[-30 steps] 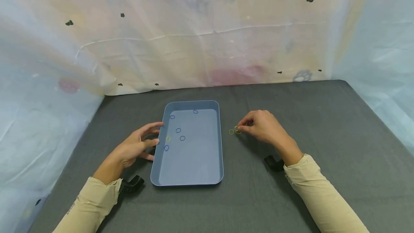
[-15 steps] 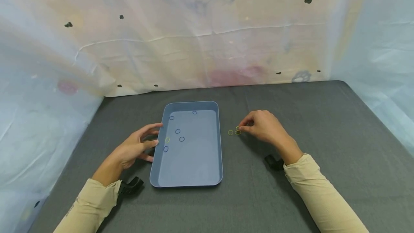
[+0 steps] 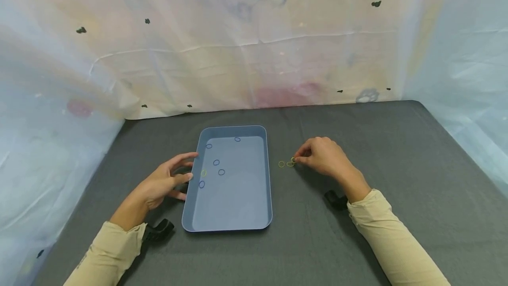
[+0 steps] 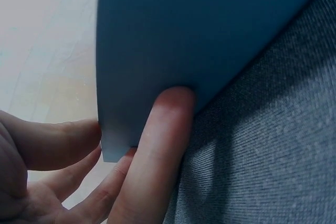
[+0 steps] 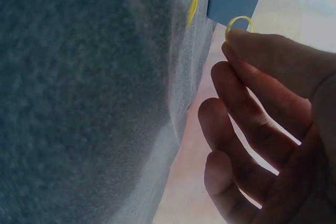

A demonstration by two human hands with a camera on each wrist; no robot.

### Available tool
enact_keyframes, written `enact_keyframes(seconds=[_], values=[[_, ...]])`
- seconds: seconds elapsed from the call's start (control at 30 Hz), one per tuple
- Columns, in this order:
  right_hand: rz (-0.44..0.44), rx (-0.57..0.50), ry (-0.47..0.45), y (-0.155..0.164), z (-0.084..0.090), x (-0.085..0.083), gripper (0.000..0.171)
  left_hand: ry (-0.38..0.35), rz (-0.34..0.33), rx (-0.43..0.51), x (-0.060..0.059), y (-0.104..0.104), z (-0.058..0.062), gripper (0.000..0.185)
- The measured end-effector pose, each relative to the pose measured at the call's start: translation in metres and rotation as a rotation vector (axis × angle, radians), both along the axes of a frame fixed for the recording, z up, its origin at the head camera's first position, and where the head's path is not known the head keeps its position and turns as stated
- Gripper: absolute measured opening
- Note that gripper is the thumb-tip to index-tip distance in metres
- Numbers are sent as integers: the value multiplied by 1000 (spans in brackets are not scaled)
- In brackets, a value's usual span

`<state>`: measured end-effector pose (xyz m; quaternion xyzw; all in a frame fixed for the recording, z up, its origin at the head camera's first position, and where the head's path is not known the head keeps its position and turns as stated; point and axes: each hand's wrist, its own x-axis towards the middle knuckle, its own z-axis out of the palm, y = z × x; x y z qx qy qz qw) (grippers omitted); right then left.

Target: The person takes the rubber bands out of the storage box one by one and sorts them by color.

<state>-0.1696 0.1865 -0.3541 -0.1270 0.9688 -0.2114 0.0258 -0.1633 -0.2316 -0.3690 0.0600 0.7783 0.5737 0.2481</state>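
Little has moved: right hand (image 3: 323, 157) has lifted one yellow band (image 5: 239, 23) in a fingertip pinch; two others (image 3: 285, 163) stay on cloth. Left hand (image 3: 162, 183), fingers relaxed, steadies blue tray (image 3: 230, 225).

Dark grey cloth-covered table (image 3: 397, 158) fills the lower half of the frame, far edge running across mid-frame. Behind it a pale sheet backdrop (image 3: 254, 47), cream and peach in the centre, light blue at far left and far right. Horizontal crease across the sheet in the upper middle. Faint pink smudge (image 3: 285, 94) low centre, another at left. Small dark specks (image 3: 81, 30) scattered over the sheet, upper left and upper right. Light soft, even, diffuse.
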Motion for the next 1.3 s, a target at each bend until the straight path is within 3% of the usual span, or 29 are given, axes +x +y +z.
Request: enact_keyframes(seconds=[1.3], values=[[-59,104,-88,5,-2,-4,7,13,12,1,1,-1,1,62]])
